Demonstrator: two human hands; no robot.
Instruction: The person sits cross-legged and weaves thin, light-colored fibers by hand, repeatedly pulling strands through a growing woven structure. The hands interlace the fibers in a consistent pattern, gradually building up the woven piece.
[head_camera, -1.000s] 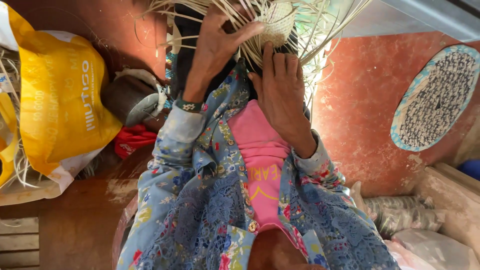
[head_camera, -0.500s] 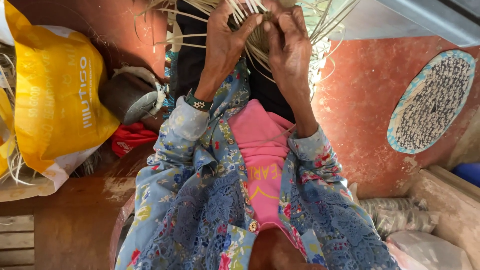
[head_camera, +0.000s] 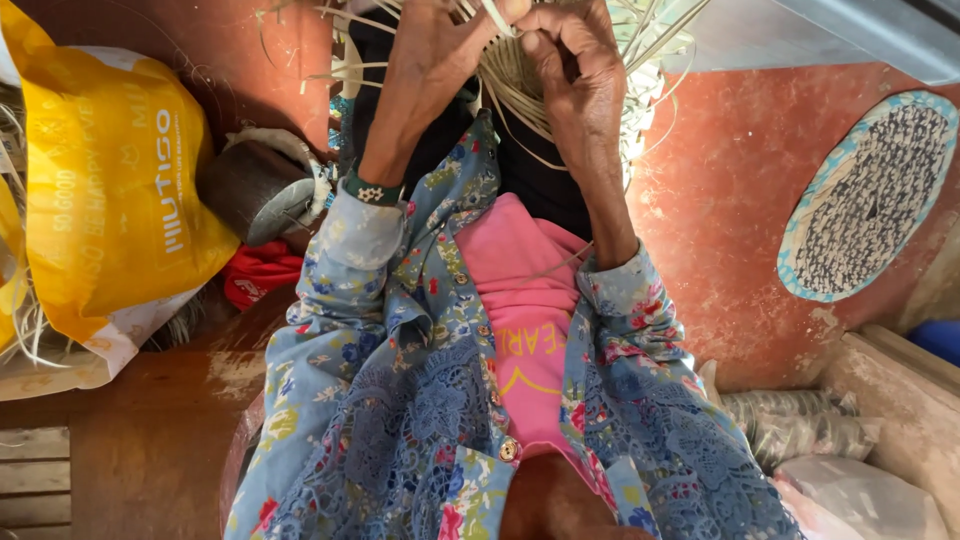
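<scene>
The woven straw piece (head_camera: 520, 75) lies straight ahead of the 2 hands, at the top edge of the view over the lap, its loose pale strands (head_camera: 650, 45) fanning outward past the fingers. Both hands are on it at equal reach. The left hand (head_camera: 435, 50) is closed on the weave's near left edge; the right hand (head_camera: 570, 55) curls narrow, pinching 1 strand. The strand's long axis runs up and away, between the 2 hands.
</scene>
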